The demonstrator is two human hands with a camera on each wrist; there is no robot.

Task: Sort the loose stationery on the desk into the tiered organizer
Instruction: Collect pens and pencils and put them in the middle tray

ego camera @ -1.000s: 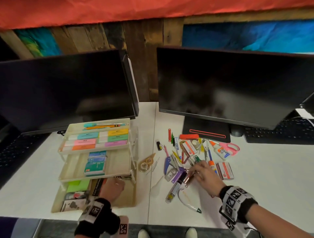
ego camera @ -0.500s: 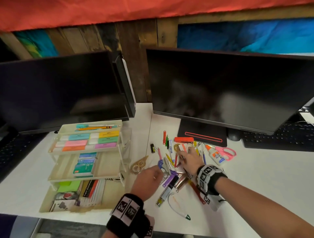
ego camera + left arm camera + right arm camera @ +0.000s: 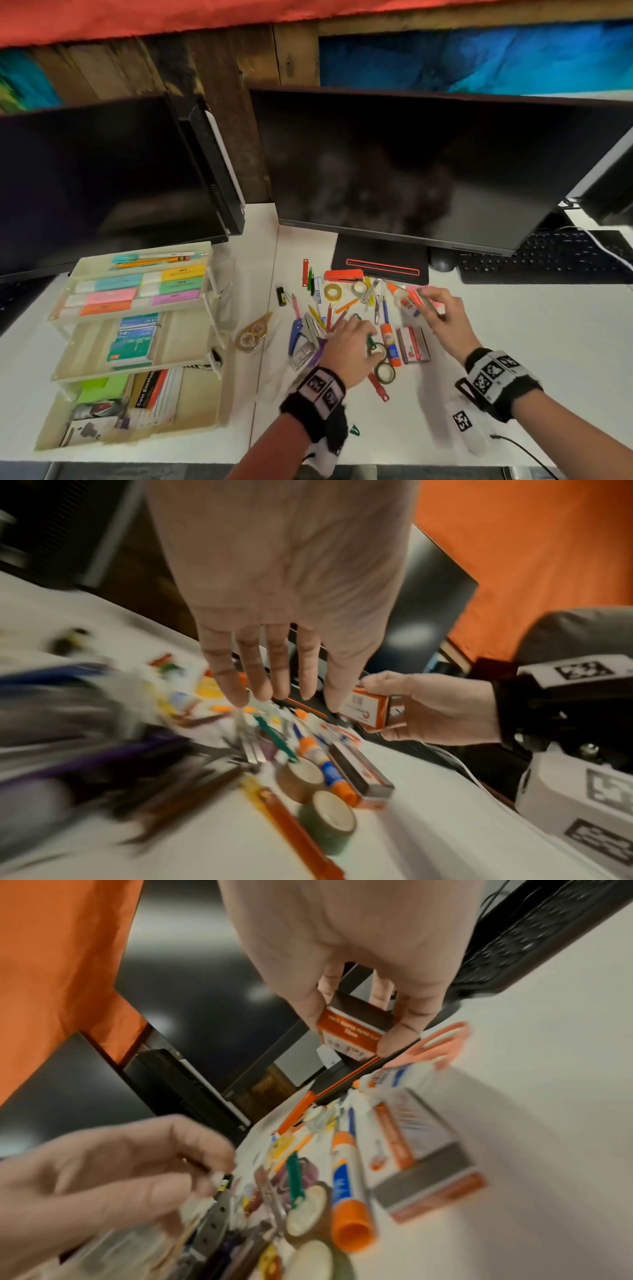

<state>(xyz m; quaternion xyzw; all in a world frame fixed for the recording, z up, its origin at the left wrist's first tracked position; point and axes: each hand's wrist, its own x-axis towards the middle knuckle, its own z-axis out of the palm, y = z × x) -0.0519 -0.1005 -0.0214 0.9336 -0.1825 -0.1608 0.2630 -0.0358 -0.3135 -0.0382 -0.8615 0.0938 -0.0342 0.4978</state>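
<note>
left hand (image 3: 274, 593): fingers straight, held flat just over the pile of stationery (image 3: 346, 318), holds nothing | right hand (image 3: 445, 322): lifted over the pile's right side, fingers pinch one small orange box (image 3: 352, 1031) | counter (image 3: 513, 342): two same boxes, glue stick, tape rolls lie loose | tiered organizer (image 3: 137, 342): three trays, left of pile

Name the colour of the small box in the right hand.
Orange and white small box, clearest in the right wrist view.
</note>
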